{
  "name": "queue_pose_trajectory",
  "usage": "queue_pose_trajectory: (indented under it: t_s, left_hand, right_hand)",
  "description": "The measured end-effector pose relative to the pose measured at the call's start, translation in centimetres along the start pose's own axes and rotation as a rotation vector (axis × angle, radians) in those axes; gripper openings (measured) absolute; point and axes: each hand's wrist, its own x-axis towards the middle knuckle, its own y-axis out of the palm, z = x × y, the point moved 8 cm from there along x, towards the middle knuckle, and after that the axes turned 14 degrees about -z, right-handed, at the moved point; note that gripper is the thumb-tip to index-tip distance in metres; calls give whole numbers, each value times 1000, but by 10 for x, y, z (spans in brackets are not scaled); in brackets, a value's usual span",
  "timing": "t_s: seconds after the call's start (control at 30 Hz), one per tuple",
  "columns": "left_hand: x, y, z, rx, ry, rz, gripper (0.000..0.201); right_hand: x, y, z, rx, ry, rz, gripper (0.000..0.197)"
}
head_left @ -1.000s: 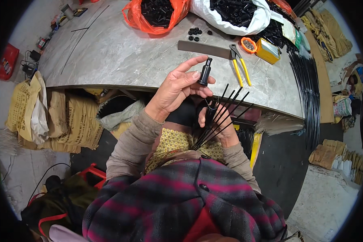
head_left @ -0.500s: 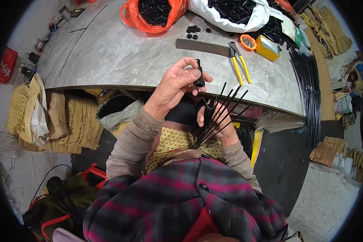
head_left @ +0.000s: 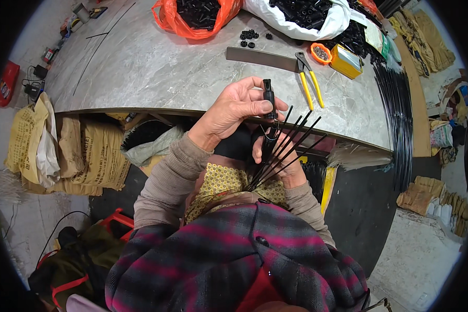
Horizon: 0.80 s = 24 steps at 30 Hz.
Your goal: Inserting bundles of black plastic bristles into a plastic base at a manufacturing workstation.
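Observation:
Between the thumb and fingers of my left hand [head_left: 236,106] is a small black plastic fitting [head_left: 269,93], a narrow cylinder held upright. Its lower end meets or almost meets the top of a black shaft; I cannot tell whether they touch. My right hand [head_left: 291,164] is closed around that shaft and a bundle of thin black rods [head_left: 291,144] fanning up and to the right. A thin curved wire shows near the shaft's top. My right fingers are partly hidden behind the rods. The bundle's lower ends are by my lap, over a yellow patterned cloth [head_left: 221,182].
On the grey table [head_left: 156,67] lie yellow-handled pliers [head_left: 311,83], a dark flat strip [head_left: 262,58], small black caps [head_left: 248,35] and an orange bowl [head_left: 321,53]. A red bag [head_left: 164,21] and a white bag [head_left: 327,28] hold black parts. Long black rods [head_left: 395,125] overhang the right edge.
My left hand has moved slightly right and down with the black fitting, bringing it over the shaft's top. The fitting is now turned more upright. My right hand has barely moved.

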Motion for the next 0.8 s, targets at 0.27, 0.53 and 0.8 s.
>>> queue_pose_trajectory:
  t_s: [0.27, 0.53, 0.8]
  left_hand:
    - [4, -2, 8, -62, -59, 82, 36]
    - [4, 2, 10, -51, -77, 114, 38]
    - [3, 5, 6, 34, -44, 134, 40]
  right_hand:
    - [4, -2, -4, 5, 7, 46, 29]
    - [4, -2, -1, -23, 26, -22, 33]
    - [6, -1, -2, -58, -9, -12, 29]
